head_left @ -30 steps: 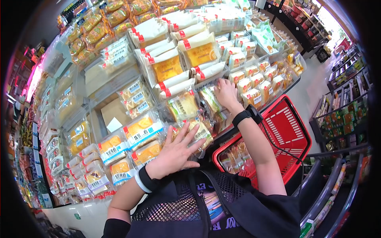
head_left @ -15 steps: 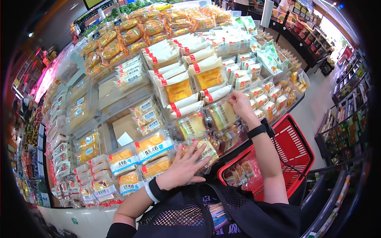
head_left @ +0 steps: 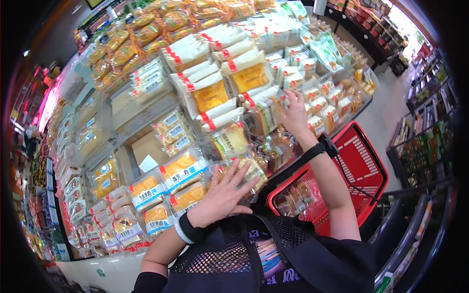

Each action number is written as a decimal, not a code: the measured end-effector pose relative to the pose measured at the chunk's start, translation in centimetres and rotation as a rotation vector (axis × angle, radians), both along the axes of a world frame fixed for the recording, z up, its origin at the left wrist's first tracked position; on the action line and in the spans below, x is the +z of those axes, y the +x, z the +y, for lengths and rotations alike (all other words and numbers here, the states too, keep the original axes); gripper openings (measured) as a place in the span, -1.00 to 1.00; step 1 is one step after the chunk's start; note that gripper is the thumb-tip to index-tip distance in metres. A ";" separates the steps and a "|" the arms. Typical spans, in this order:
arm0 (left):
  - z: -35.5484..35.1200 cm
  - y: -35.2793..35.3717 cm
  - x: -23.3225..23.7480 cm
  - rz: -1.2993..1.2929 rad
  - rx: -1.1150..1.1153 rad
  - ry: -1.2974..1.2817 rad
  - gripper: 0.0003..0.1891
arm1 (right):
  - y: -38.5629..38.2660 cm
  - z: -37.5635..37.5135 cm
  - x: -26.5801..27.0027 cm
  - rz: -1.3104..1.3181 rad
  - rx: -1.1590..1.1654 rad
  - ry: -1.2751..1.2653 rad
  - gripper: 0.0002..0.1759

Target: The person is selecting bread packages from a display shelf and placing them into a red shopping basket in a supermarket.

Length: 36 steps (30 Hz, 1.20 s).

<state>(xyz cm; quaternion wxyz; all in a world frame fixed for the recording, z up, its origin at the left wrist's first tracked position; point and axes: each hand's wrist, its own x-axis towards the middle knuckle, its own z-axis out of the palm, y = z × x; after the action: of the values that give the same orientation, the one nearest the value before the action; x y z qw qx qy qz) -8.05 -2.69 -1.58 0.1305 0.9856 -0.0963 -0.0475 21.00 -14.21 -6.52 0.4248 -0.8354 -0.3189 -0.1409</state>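
My right hand [head_left: 294,116] is closed at the upper right edge of a clear-wrapped sliced bread package [head_left: 264,116] with a green label, which stands tilted at the front of the display. My left hand [head_left: 222,194] lies palm down with its fingers spread, its fingertips against another wrapped bread pack [head_left: 253,175] with a pale label. Between the hands sits a similar green-labelled sliced bread pack [head_left: 229,140]. Left of my left hand are blue-and-white banded bread packs [head_left: 183,168].
A red shopping basket [head_left: 364,168] holding several wrapped goods stands at the right against the display. White-and-red bread bags [head_left: 211,97] fill the rows behind my hands. Small packed cakes [head_left: 328,115] lie right of my right hand. Dark shelves [head_left: 425,136] line the aisle's far side.
The sliced bread package at my right hand has tipped from lying nearly flat to a steeper tilt, its right edge lifted. My left hand stays spread. The view has shifted slightly.
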 end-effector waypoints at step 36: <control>0.7 0.6 1.7 0.013 0.097 0.021 -0.13 | -11.3 -24.0 -9.7 0.596 -0.227 -0.587 -0.82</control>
<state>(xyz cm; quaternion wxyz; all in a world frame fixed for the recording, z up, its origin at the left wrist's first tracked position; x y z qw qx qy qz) -7.41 -1.95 0.09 0.1227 0.9901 -0.0469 -0.0484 9.66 -38.17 -16.26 0.2245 -0.9548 -0.1151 0.1574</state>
